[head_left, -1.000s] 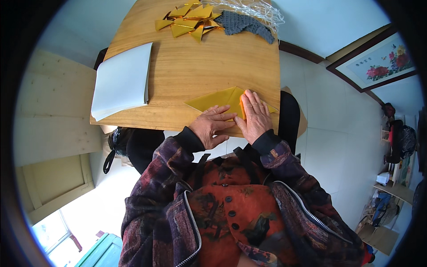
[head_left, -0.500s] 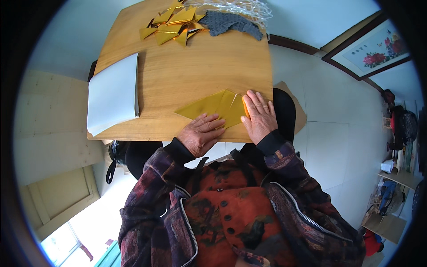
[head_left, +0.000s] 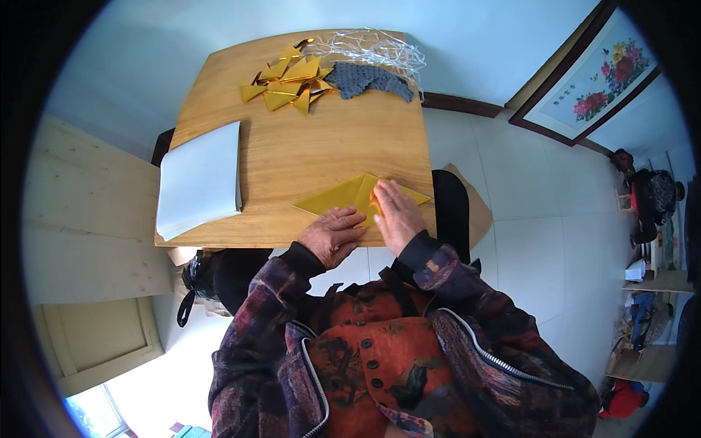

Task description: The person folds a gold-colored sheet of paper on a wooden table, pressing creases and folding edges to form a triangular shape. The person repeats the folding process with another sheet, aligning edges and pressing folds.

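A sheet of gold foil paper (head_left: 338, 196), folded into a wide pointed shape, lies near the table's front edge. My left hand (head_left: 334, 235) rests flat on its lower left part, fingers stretched out. On its right part, my right hand (head_left: 399, 219) presses down with straight fingers close together. The paper's right tip sticks out beyond the right hand. Along that hand's thumb side shows an orange patch (head_left: 376, 202); I cannot tell whether it is a reflection in the foil or a separate thing. My palms hide the paper's lower edge.
Several folded gold pieces (head_left: 286, 82) lie heaped at the back of the wooden table (head_left: 328, 142), beside a grey knitted cloth (head_left: 369, 80) and a tangle of clear plastic strips (head_left: 372, 51). A stack of white sheets (head_left: 200, 182) lies at the left.
My right hand has moved left over the paper, from its right end toward the middle, uncovering the right tip. The left hand stays on the paper. The view has tilted slightly.
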The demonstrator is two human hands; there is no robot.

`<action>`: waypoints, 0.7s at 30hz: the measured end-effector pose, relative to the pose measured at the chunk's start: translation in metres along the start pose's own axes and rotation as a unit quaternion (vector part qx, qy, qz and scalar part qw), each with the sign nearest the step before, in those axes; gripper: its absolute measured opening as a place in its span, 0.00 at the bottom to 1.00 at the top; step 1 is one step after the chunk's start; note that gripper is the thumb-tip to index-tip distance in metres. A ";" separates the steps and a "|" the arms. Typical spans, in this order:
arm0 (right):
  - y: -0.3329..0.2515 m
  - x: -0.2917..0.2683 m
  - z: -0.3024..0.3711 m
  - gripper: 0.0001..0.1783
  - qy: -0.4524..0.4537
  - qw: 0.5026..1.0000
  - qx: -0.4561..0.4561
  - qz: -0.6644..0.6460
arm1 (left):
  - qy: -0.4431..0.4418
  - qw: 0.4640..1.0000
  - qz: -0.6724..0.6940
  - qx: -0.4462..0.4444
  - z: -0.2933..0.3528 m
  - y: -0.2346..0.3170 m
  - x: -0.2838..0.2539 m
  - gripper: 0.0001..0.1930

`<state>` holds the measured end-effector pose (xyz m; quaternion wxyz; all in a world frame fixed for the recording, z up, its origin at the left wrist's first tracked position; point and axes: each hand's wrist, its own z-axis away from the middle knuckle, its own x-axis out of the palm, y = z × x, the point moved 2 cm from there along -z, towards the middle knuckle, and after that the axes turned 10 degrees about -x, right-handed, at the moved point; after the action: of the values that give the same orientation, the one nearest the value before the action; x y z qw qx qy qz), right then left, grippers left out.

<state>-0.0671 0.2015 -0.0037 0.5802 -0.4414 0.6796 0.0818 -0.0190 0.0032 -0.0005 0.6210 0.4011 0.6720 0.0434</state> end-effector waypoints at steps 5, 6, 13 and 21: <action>0.008 0.003 0.000 0.34 -0.027 0.998 0.016 0.062 | -0.026 0.998 0.051 -0.014 0.000 -0.002 0.000 0.20; 0.015 -0.002 0.001 0.35 -0.029 0.997 0.028 0.073 | -0.034 0.997 0.064 -0.019 0.000 -0.003 -0.001 0.19; 0.027 -0.015 -0.003 0.31 -0.039 0.998 0.034 0.041 | 0.053 0.863 0.409 -0.293 -0.025 -0.028 -0.024 0.11; 0.027 -0.017 -0.003 0.32 -0.023 0.999 0.010 0.021 | -0.013 0.927 -0.089 -0.363 -0.056 -0.034 -0.028 0.14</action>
<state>-0.0893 0.2247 0.0012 0.5984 -0.4192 0.6759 0.0968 -0.0870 -0.0112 0.0160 0.7344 0.0873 0.6350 0.2231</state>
